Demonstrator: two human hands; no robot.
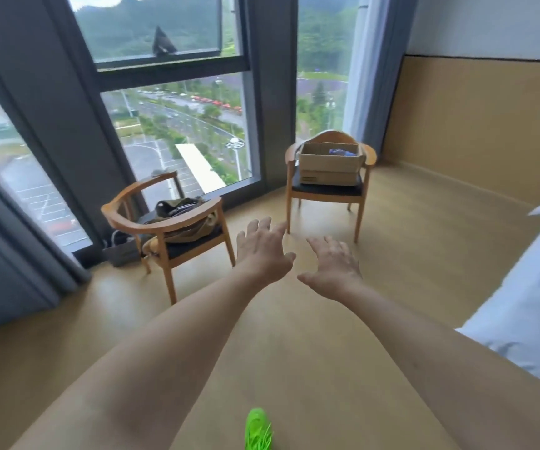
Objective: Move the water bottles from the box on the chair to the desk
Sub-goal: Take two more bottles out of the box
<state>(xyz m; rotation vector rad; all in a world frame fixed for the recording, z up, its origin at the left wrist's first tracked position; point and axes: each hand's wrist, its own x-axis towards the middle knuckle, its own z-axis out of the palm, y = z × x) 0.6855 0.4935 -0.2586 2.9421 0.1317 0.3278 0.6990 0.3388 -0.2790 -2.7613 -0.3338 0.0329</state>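
Note:
An open cardboard box [328, 167] rests on the seat of a wooden chair [327, 190] by the window, ahead and slightly right. Something blue [343, 152], perhaps bottle tops or wrapping, shows inside the box at its back right; the bottles themselves are hidden by the box walls. My left hand [262, 246] and my right hand [335, 263] are stretched out in front of me over the floor, palms down, fingers spread, holding nothing. Both hands are well short of the chair. No desk is in view.
A second wooden chair [164, 222] with an olive bag [184, 219] on it stands to the left by the tall window [177, 131]. A white bed [528, 303] edge fills the right side. Wooden floor lies between me and the chairs. A green shoe [258, 428] shows below.

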